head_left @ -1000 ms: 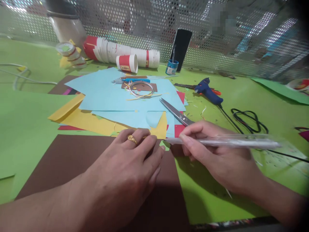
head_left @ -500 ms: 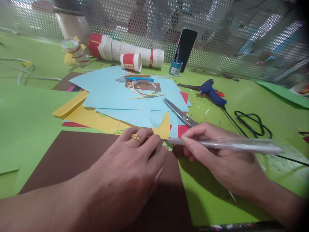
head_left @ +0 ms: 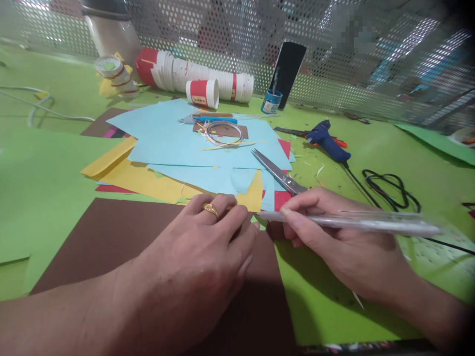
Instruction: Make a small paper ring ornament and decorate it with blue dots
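My left hand (head_left: 208, 252), with a gold ring on one finger, rests on a dark brown sheet of paper (head_left: 122, 232). Its fingers are bent and close together; the fingertips and whatever lies under them are hidden. In my right hand (head_left: 334, 242) is a pen (head_left: 356, 222) with a pale, see-through barrel, pinched near its tip. That tip points left, just by my left fingers at the sheet's far right edge. Scissors (head_left: 278, 173) lie slightly open beyond my right hand. Past my left fingers is yellow paper (head_left: 156, 185).
Light blue paper (head_left: 166, 143) carries a ring-shaped roll (head_left: 224, 134) and a blue pen (head_left: 217, 120). Behind lie stacked paper cups (head_left: 208, 81), a blue jar (head_left: 271, 102) and a dark phone-like slab (head_left: 288, 74). A blue glue gun (head_left: 328, 141) trails its black cord at right.
Both hands and the pen keep nearly the same place over the brown sheet. The whole view has shifted very slightly.
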### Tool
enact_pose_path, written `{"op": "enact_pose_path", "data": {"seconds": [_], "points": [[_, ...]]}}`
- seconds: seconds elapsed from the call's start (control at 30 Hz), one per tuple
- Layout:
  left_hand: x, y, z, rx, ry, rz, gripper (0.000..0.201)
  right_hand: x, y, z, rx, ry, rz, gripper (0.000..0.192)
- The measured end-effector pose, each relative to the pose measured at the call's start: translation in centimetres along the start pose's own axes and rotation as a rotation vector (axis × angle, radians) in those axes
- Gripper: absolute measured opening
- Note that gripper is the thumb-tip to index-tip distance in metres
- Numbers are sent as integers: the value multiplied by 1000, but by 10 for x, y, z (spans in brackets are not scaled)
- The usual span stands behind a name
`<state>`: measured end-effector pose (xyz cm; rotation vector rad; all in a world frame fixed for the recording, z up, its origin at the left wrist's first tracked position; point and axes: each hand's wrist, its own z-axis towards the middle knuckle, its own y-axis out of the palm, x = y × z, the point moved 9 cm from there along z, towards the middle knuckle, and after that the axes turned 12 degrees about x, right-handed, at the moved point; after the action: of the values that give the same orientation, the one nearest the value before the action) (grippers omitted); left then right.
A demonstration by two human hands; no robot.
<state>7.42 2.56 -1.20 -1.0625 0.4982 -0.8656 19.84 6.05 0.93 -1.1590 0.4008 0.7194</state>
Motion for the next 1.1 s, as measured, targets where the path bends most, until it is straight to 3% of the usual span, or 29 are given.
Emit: {"op": "enact_pose_path", "data": {"seconds": [1.1], "points": [[1, -4, 1, 19, 12, 1, 32, -9, 0, 1, -37, -42, 31, 16]]}}
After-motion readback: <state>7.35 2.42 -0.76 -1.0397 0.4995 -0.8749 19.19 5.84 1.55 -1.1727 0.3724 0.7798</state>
